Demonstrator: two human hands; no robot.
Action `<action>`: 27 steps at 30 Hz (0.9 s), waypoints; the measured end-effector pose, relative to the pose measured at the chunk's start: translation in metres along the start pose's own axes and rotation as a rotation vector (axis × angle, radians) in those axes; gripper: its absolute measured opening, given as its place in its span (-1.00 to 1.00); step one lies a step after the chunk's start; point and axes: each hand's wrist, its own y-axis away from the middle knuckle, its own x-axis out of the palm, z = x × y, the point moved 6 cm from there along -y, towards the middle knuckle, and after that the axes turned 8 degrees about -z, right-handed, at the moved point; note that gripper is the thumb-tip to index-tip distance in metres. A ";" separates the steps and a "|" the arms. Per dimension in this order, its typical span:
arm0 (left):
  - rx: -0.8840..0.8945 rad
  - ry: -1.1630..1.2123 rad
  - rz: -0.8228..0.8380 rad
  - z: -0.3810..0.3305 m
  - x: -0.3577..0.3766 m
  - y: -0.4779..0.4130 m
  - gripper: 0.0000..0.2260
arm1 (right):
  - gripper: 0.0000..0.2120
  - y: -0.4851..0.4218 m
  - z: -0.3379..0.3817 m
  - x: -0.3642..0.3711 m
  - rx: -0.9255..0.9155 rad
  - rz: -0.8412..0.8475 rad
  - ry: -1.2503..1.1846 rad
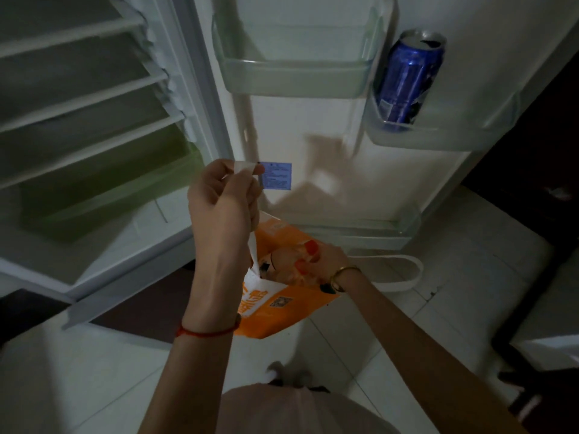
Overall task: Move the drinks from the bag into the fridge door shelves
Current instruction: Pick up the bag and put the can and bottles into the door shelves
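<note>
An orange bag (282, 305) hangs in front of the open fridge door. My left hand (222, 202) grips its white handle strap (246, 167) and holds the bag up. My right hand (316, 261) reaches into the bag's mouth, its fingers curled round something orange and red inside; what that is I cannot make out. The bag's other white strap (413, 270) hangs loose to the right. A blue drink can (407, 79) stands in the right middle door shelf (438, 139). The upper door shelf (294, 79) and the bottom door shelf (369, 236) hold nothing visible.
The fridge's inside (78, 120) is open at left, with bare wire shelves and a green drawer (109, 195). A blue label (277, 175) is stuck on the door. White floor tiles (94, 386) lie below; dark furniture (548, 170) stands at right.
</note>
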 end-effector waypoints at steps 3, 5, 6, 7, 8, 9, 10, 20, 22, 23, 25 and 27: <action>-0.011 -0.026 -0.018 0.005 -0.006 0.001 -0.83 | -0.72 -0.012 -0.002 0.017 0.036 0.059 -0.016; -0.015 -0.043 -0.020 0.008 -0.010 0.001 -0.83 | -0.80 -0.014 0.000 0.027 0.044 0.110 -0.024; -0.019 -0.053 -0.025 0.009 -0.012 0.001 -0.83 | -0.82 -0.013 0.004 0.030 0.046 0.120 -0.034; -0.023 -0.063 -0.032 0.010 -0.015 0.001 -0.82 | -0.85 -0.012 0.006 0.032 0.046 0.121 -0.041; -0.027 -0.071 -0.039 0.010 -0.018 0.001 -0.82 | -0.86 -0.011 0.008 0.035 0.031 0.135 -0.023; -0.028 -0.077 -0.047 0.010 -0.020 0.001 -0.82 | -0.76 -0.010 0.010 0.038 0.010 0.161 0.017; -0.027 -0.082 -0.055 0.010 -0.023 0.000 -0.81 | -0.63 -0.007 0.012 0.041 -0.006 0.182 0.046; -0.012 -0.104 -0.069 -0.003 -0.046 -0.002 -0.78 | -0.40 0.006 0.008 0.050 0.026 -0.055 -0.269; -0.012 -0.104 -0.072 -0.004 -0.049 -0.001 -0.78 | -0.49 0.011 0.011 0.045 0.009 -0.102 -0.280; -0.013 -0.102 -0.071 -0.005 -0.050 -0.001 -0.78 | -0.59 0.012 0.011 0.043 0.001 -0.120 -0.271; -0.016 -0.097 -0.060 -0.006 -0.051 0.001 -0.79 | -0.73 0.014 0.013 0.036 -0.013 -0.166 -0.264; -0.014 -0.095 -0.046 -0.008 -0.050 0.002 -0.79 | -0.70 0.018 0.015 0.027 -0.016 -0.234 -0.271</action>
